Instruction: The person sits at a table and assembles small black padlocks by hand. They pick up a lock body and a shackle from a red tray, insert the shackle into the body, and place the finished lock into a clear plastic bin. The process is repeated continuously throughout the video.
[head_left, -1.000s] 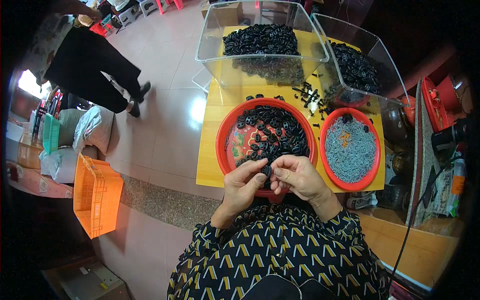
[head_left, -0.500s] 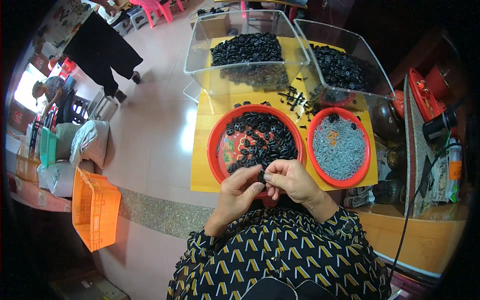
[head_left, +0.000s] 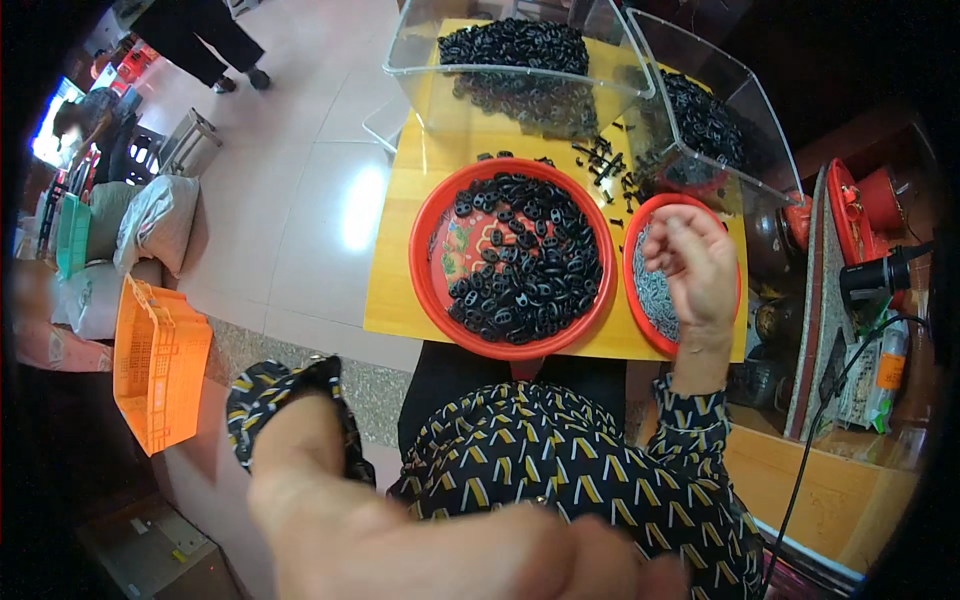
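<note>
My left hand (head_left: 430, 545) is large and blurred by motion at the lower edge, raised close to the view; its fingers are too smeared to read. Above the smaller red bowl (head_left: 737, 300), my right hand (head_left: 695, 262) has its fingers curled in; whatever they hold, if anything, is hidden. Small silver screw-like pieces (head_left: 652, 292) fill that bowl, partly covered by the hand. To its left, a larger red basin (head_left: 425, 305) holds many small black oval plastic parts with two holes (head_left: 530, 285), its patterned bottom showing at the left.
Two clear bins (head_left: 520, 72) (head_left: 700, 155) with heaps of black parts stand at the table's back. Loose black pieces (head_left: 605, 165) lie on the yellow tabletop (head_left: 390, 290). An orange crate (head_left: 160, 370) and sacks (head_left: 160, 220) stand left; a cable (head_left: 830, 400) hangs right.
My hands were together at the basin's near edge around a small black part. Now they are apart: the right over the silver pieces, the left down and closer to the view, which has shifted.
</note>
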